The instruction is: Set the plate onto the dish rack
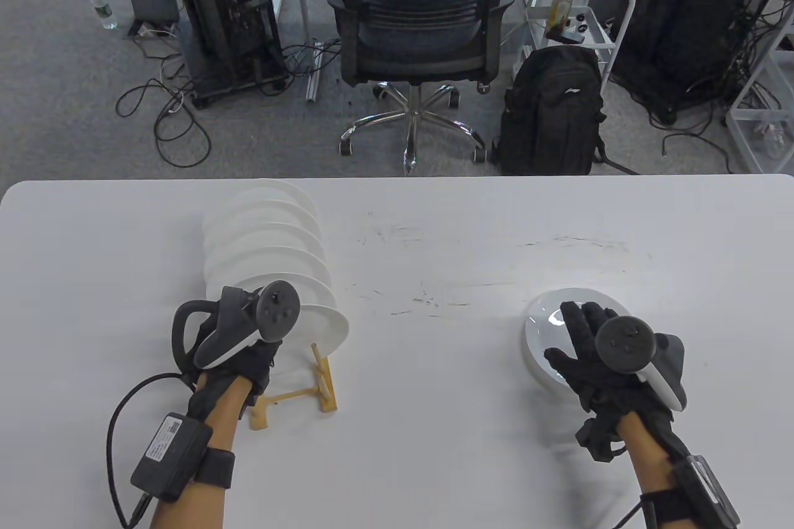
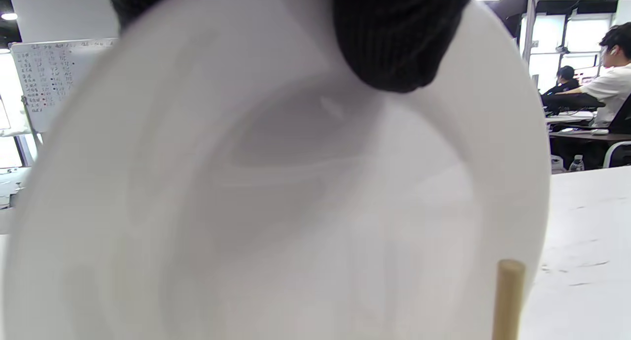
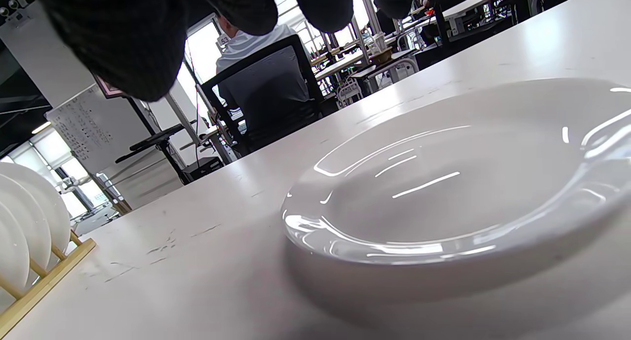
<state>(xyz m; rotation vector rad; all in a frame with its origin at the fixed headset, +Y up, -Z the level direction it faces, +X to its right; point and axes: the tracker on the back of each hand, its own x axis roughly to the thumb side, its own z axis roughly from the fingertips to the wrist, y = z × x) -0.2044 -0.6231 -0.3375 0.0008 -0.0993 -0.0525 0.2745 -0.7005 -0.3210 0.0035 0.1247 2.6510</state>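
Observation:
A wooden dish rack (image 1: 322, 383) stands at the table's left with several white plates (image 1: 267, 237) upright in it. My left hand (image 1: 257, 364) holds the nearest racked plate (image 1: 325, 324) at its top; in the left wrist view this plate (image 2: 276, 207) fills the frame, with a gloved fingertip (image 2: 394, 44) on its upper part and a rack peg (image 2: 508, 300) in front. Another white plate (image 1: 539, 330) lies flat on the table at the right. My right hand (image 1: 580, 337) is spread open just over it; in the right wrist view its fingertips (image 3: 246, 5) hang above the plate (image 3: 443, 182) without touching.
The white table (image 1: 434, 430) has scuff marks in its middle. The rack's end (image 3: 39, 276) shows at the left of the right wrist view. Beyond the table's far edge are an office chair (image 1: 415, 14), a black backpack (image 1: 552, 113) and computer towers.

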